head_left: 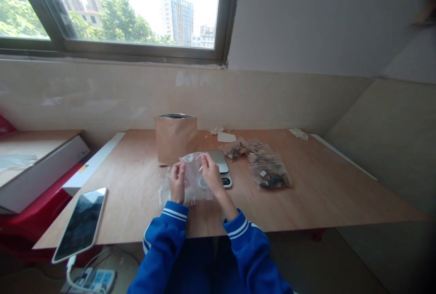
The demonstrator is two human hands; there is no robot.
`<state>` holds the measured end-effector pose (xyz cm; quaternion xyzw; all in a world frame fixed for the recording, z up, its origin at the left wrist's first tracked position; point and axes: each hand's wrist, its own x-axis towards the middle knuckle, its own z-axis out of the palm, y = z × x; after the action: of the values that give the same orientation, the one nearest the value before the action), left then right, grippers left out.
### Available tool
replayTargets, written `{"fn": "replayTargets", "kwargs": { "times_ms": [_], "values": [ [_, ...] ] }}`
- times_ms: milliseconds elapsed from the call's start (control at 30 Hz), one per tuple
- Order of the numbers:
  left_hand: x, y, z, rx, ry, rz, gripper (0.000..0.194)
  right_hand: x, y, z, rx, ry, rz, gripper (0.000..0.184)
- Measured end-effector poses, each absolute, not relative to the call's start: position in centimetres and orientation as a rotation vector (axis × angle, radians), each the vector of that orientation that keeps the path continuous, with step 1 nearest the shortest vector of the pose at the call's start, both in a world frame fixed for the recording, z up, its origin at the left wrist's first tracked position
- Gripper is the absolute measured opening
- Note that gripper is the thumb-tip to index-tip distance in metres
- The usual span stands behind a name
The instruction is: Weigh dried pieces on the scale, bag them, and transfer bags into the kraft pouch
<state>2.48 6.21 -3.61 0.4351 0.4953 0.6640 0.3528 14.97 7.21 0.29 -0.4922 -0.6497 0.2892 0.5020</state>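
Between my hands is a clear plastic zip bag (193,173), held up over the table. My left hand (177,181) pinches its left side, and my right hand (210,172) grips the upper right edge. More clear plastic (165,192) lies beneath my left hand; I cannot tell how many bags it is. Just behind my right hand sits a kitchen scale (223,162) with a dark display, partly hidden. A brown paper pouch (176,139) stands upright behind the left hand, its top gaping.
Several filled zip bags (270,176) with dark dried pieces lie right of the scale. A white paper slip (226,137) and crumpled scraps (299,134) are at the back. A phone (81,225) with a cable overhangs the front-left edge, above a power strip (98,279).
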Motion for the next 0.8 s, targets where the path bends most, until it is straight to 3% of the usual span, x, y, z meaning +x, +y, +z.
{"fn": "replayTargets", "kwargs": {
  "times_ms": [233,400,533,600,667,733,800],
  "values": [
    [2.2,5.1,-1.6,1.346,1.347,1.759,0.027,14.5,6.5,-1.3,-1.308,-1.453,0.610,0.040],
    [0.7,5.3,-2.7,1.353,1.532,1.734,0.024,17.6,6.4,-1.4,-1.325,-1.508,0.657,0.038],
    [-2.9,6.5,-4.6,1.221,1.824,1.627,0.020,24.1,5.8,-3.7,-1.522,-1.403,0.191,0.033],
    [-4.2,6.6,-5.3,1.217,2.004,1.440,0.026,27.2,5.3,-5.7,-1.675,-1.341,-0.081,0.030],
    [-4.7,6.3,-5.4,1.337,2.192,1.323,0.041,29.5,4.9,-7.7,-1.823,-1.262,-0.231,0.040],
    [-4.4,5.6,-5.2,1.510,2.344,1.295,0.053,30.9,4.6,-9.3,-1.926,-1.198,-0.295,0.050],
    [-3.6,5.0,-4.9,1.692,2.363,1.284,0.053,31.5,4.4,-10.0,-1.977,-1.168,-0.309,0.049]
  ]
}}
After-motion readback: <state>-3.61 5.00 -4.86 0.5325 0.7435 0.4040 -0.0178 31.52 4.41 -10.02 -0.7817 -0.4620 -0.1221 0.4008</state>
